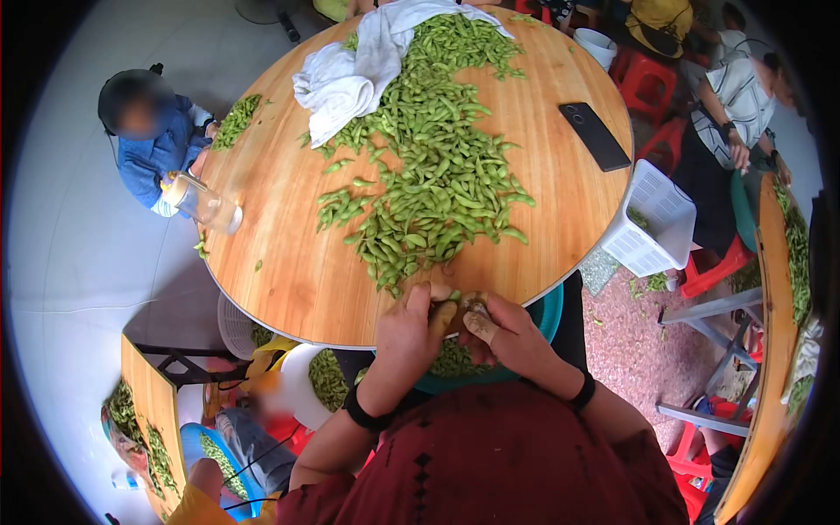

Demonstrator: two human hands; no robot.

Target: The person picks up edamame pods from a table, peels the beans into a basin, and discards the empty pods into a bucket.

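Both hands meet near the front edge of the round wooden table [289,280], above a teal basin [549,313] that holds green pods. My left hand [411,331] is closed, with a green pod [454,297] pinched at its thumb and fingertips. Close beside it, my right hand [503,331] is closed too, its thumb and fingers pressed together; what they hold is too small to make out. A large pile of green pods [455,184] spreads over the table just beyond both hands. A white cloth [350,79] lies on the pile's far left part.
A black phone [594,136] lies at the table's right. A clear bottle [206,203] stands at the left edge, near a person in blue [157,162]. White basket [656,214], red stools [647,83] and another person [739,105] are on the right. More pods lie on side tables.
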